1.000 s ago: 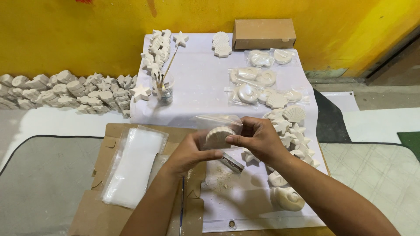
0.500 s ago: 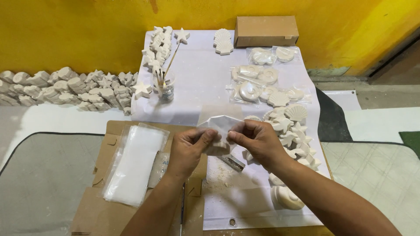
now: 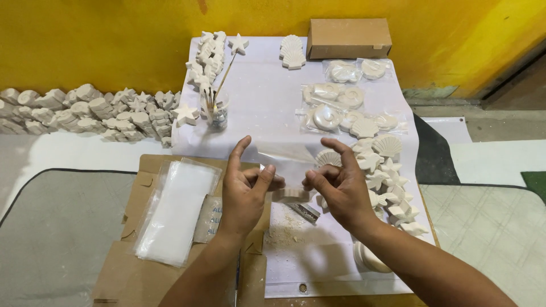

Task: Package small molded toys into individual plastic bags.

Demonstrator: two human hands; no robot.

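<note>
My left hand (image 3: 244,187) and my right hand (image 3: 340,185) hover close together over a white sheet (image 3: 267,96). Each pinches an edge of a clear plastic bag (image 3: 287,152), which is stretched between them, with the other fingers spread. A small white plaster piece (image 3: 292,193) sits low between the two hands; I cannot tell whether it is inside the bag. A small metal tool (image 3: 305,212) and plaster crumbs (image 3: 283,230) lie just below the hands.
A stack of clear bags (image 3: 176,210) lies on flattened cardboard (image 3: 136,278) at the left. Beyond stand a brush jar (image 3: 215,112), a cardboard box (image 3: 348,38), bagged plaster pieces (image 3: 333,113), loose shells and stars (image 3: 387,170), and plaster figures (image 3: 85,111) along the yellow wall.
The hands were clasped around the plaster piece and bag. They have since drawn slightly apart and opened their fingers, holding the bag spread between them.
</note>
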